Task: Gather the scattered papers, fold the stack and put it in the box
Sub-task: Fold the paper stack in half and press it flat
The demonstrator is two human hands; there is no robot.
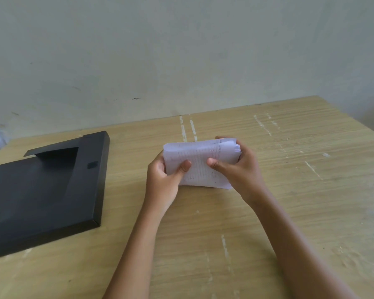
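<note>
The folded stack of papers (pixel 201 164) sits above the counter's (pixel 289 201) middle, gripped by the left hand (pixel 163 182) and right hand (pixel 238 171), thumbs on top. The black box (pixel 41 190) lies at the left edge; a pale wall (pixel 181 50) stands behind the scuffed wood.

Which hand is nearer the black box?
Left. The left hand grips the folded paper stack's left end, on the side facing the black box but apart from it. The right hand grips the stack's right end, farther away.
</note>
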